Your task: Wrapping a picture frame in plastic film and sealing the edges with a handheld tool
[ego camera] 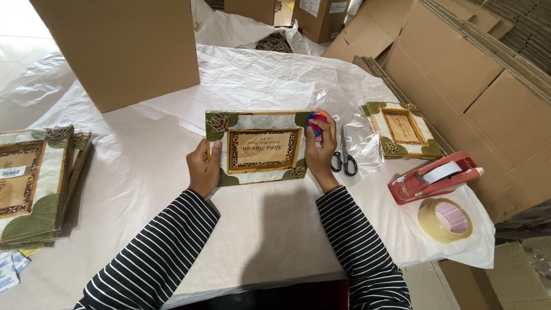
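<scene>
Frame [259, 148] position: flat on the white paper [270, 229] covering the table, centred in front of you, long side facing you. It is a rectangular picture frame with a pale border, green leaf corners and a brown printed card in its window.

Your left hand [204, 169] grips the frame's left short edge; the fingers are curled around that edge, thumb on top. Your right hand [321, 150] rests on the right short edge with the fingers closed around a small multicoloured object [315, 121], pressed against the upper right corner of the frame. You cannot tell what that object is.

Scissors [343, 158] with black handles lie just beside your right hand, blades pointing away from you. A second frame [403, 131] of the same kind lies further right on clear plastic. A red tape dispenser [437, 177] and a roll of tape [445, 220] sit near the table's right edge. A stack of frames [34, 183] lies at the left edge. A large cardboard box [123, 49] stands beyond the frame.
</scene>
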